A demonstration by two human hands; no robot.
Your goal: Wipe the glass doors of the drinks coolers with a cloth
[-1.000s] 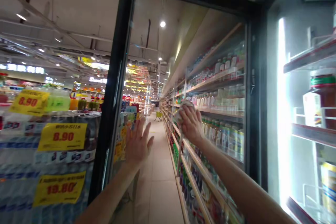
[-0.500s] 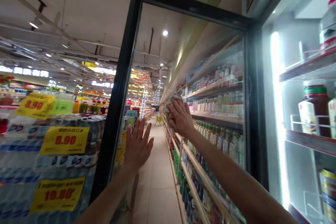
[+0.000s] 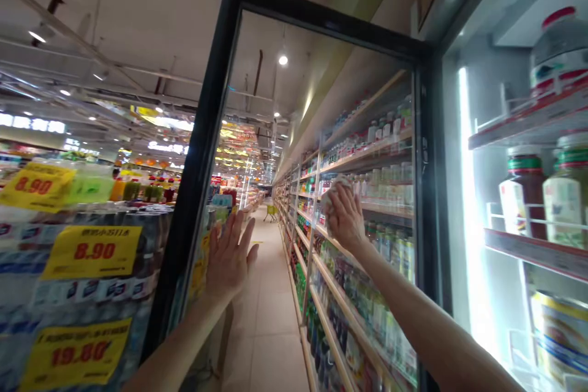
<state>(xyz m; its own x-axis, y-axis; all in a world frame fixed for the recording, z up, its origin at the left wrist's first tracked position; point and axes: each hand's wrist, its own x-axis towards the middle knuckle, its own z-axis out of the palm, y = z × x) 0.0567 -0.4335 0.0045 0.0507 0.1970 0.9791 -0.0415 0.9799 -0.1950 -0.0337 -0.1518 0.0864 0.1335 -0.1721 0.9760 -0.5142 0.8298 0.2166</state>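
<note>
Head: two hands (image 3: 228, 263) (image 3: 345, 220), right holding one cloth (image 3: 327, 201); one glass door (image 3: 321, 19).

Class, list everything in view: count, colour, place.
Glass door: one, black-framed, centre
Cloth: one, pale, right of centre
Price signs: three large, yellow, left
Stacked packs: many, mixed, left
Shelved goods: many, mixed, centre right
Cart: one, yellow, far centre
Floor: one, beige, centre
Light strip: one, white, right
Cooler bottles: three, green or red caps, right
Container: one, yellow-topped, lower right
Ceiling lights: several, white, top
Left hand: one, bare, centre left
Right hand: one, bare, over the cloth
</note>
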